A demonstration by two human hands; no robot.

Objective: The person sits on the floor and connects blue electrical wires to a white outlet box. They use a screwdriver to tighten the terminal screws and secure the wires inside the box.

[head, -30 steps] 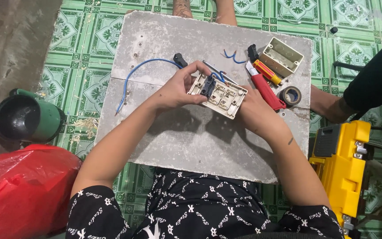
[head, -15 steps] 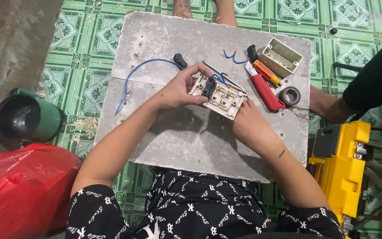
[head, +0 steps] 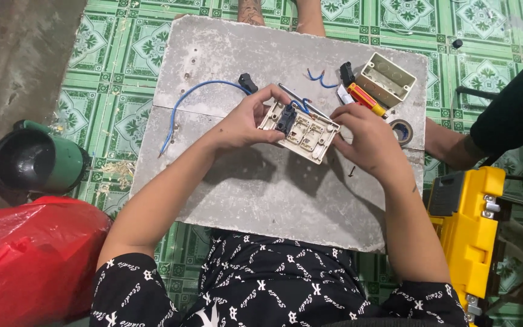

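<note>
My left hand (head: 250, 120) grips the left edge of a cream switch plate (head: 301, 130), held back side up just above a grey slab (head: 261, 188). A black switch module (head: 286, 118) sits in the plate with short blue wires at it. My right hand (head: 364, 138) holds the plate's right edge, fingers curled. Just beyond my right hand lie a red and yellow screwdriver (head: 367, 98) and a roll of black tape (head: 402, 130).
A cream wall box (head: 387, 79), a long blue wire (head: 195, 100), a black part (head: 248, 82) and blue wire scraps (head: 319, 77) lie on the slab. Another person's arm (head: 455, 145) reaches in at right. A yellow tool case (head: 467, 230), green container (head: 37, 160) and red bag (head: 31, 260) stand around.
My right hand has drawn back from the red-handled tool and tape to the plate's right edge. The plate has stayed in my left hand, turned slightly.
</note>
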